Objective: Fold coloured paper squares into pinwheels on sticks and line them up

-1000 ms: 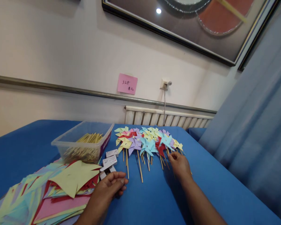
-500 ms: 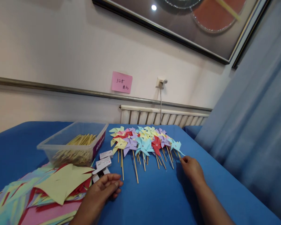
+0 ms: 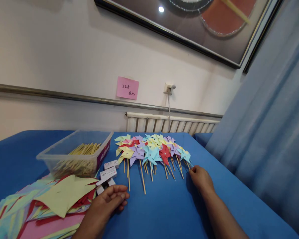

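My right hand (image 3: 201, 178) pinches the stick of a light blue paper pinwheel (image 3: 184, 155) at the right end of a cluster of finished pinwheels. Yellow, purple, red and blue heads overlap there, with their wooden sticks pointing toward me; a larger blue pinwheel (image 3: 151, 154) and a red pinwheel (image 3: 165, 153) lie in the front row. Loosely curled, my left hand (image 3: 114, 199) hovers at the table's near side with thumb against fingers and nothing visible in it. Beside it are small white boxes (image 3: 108, 173) and a pile of cut paper sheets topped by a yellow sheet (image 3: 62, 194).
A clear plastic bin (image 3: 46, 156) of wooden sticks stands at the left on the blue table (image 3: 161, 215). Behind are a radiator (image 3: 149, 124), a metal rail (image 3: 89, 100) and a plugged socket (image 3: 168, 88). A blue curtain (image 3: 261, 132) hangs at the right.
The view has shifted slightly. My right hand has moved a little with the blue pinwheel, whose head now sits closer against the others. My left hand looks almost unchanged.
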A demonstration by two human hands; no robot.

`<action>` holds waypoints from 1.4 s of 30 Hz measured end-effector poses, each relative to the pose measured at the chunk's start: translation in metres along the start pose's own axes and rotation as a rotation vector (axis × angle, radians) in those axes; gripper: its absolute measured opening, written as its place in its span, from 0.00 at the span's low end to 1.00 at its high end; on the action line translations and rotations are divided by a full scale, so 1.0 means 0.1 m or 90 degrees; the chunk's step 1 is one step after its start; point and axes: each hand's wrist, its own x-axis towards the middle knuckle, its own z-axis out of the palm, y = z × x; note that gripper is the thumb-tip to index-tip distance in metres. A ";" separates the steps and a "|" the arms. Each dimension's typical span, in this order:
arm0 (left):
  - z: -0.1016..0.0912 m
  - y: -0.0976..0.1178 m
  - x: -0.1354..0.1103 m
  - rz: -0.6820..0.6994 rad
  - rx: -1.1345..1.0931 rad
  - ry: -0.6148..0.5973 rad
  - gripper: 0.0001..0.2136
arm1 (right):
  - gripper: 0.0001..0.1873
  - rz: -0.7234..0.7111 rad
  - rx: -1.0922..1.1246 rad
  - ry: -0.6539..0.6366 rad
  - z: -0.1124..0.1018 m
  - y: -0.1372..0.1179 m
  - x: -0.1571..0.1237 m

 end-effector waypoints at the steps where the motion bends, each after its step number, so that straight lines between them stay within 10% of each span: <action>1: 0.00 0.00 0.00 0.005 -0.001 -0.004 0.16 | 0.13 -0.002 0.001 -0.006 0.00 -0.01 0.00; 24: 0.07 0.06 -0.05 0.007 0.036 -0.019 0.14 | 0.16 -0.030 -0.044 0.084 -0.12 -0.17 -0.15; 35: 0.18 -0.02 -0.19 0.102 0.216 -0.160 0.05 | 0.09 -0.444 0.099 0.018 0.28 -0.93 -0.99; 42: 0.14 -0.05 -0.17 0.153 0.241 -0.192 0.03 | 0.10 -0.393 0.404 -0.088 0.50 -1.51 -1.57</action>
